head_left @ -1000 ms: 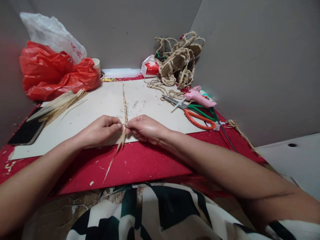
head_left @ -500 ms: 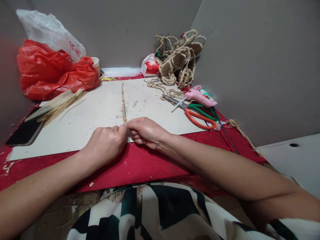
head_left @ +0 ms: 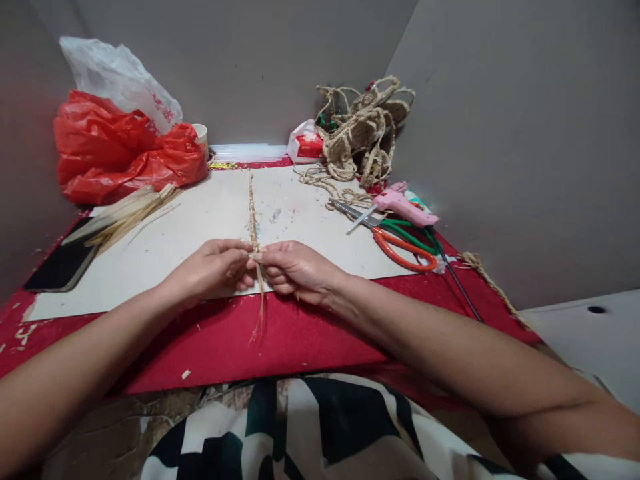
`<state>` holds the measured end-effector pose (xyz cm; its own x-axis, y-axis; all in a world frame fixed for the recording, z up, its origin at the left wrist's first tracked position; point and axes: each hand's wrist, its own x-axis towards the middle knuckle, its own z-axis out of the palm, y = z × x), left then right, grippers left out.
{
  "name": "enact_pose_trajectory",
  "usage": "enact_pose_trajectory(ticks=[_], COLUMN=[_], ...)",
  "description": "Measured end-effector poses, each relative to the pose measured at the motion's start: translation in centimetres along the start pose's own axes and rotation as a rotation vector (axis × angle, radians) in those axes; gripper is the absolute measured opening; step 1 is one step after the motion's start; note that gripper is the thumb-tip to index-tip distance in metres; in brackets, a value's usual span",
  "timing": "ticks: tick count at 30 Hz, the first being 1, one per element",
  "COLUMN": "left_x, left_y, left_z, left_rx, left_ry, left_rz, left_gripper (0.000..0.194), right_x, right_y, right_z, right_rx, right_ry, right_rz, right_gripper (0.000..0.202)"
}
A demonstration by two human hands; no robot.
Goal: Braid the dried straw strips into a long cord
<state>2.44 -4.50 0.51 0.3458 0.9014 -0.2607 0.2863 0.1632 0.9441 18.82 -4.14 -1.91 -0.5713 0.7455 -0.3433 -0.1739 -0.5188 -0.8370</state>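
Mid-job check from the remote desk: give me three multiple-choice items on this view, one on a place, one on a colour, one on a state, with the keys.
1. Where does the pink glue gun lie?
A. right of the pale board, by the scissors
B. on the black phone
C. inside the red bag

2. What colour are the handles of the nearer scissors?
A. blue
B. orange
C. white

3. How is the braided straw cord held?
A. lying free, no hand on it
B. gripped by the left hand alone
C. pinched at its near end by the left hand and the right hand, loose strands hanging below

Key: 1 A, it rests on the red mat beside the scissors. 2 B, the orange loops show plainly. 3 C, both sets of fingertips meet on the cord.
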Motion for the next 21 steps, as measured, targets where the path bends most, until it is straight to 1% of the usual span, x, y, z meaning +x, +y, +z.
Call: enact_pose_trajectory(ticks=[1,2,3,4,6,9,13,17,21], left_x=[0.2,0.2,0.3,0.3,0.3,0.4,0.6,0.7,0.9], left_y=[-0.2,-0.5,-0.7,-0.8,-1.0,-1.3,-1.6,-1.9,-1.9], left_z=[0.2,0.3,0.4,0.5,0.5,0.2,0.0,0.1,0.2], left_rx=[-0.084,-0.131,-0.148,-0.144,-0.097,0.036,0.157,0.142,0.042], left_ry=[-0.082,-0.135,-0.161,-0.163,-0.134,-0.092,-0.056,0.011,0.063], left_rz=[-0.065,-0.103,-0.121,-0.122,-0.098,-0.038,0.017,0.028,-0.015], left_gripper=[0.014,0.014,0.015,0.015,0.015,0.019,0.027,0.028,0.028], right_x=[0.0,0.1,0.1,0.1,0.2,0.2,0.0,-0.3,-0.8], right_y=[-0.1,-0.1,-0.2,-0.3,-0.4,-0.6,-0.8,-1.1,-1.7], right_z=[-0.1,-0.2,-0.4,-0.6,-1.1,-1.7,-1.7,-1.4,-1.7], right_rx=[-0.027,-0.066,-0.114,-0.171,-0.300,-0.484,-0.702,-0.865,-0.994], right_ry=[0.002,0.001,-0.003,-0.010,-0.027,-0.030,-0.043,-0.043,-0.031], right_rz=[0.000,0.001,0.000,-0.004,-0.022,-0.061,-0.109,-0.175,-0.193], right_gripper=[0.013,0.013,0.014,0.015,0.016,0.020,0.024,0.022,0.025])
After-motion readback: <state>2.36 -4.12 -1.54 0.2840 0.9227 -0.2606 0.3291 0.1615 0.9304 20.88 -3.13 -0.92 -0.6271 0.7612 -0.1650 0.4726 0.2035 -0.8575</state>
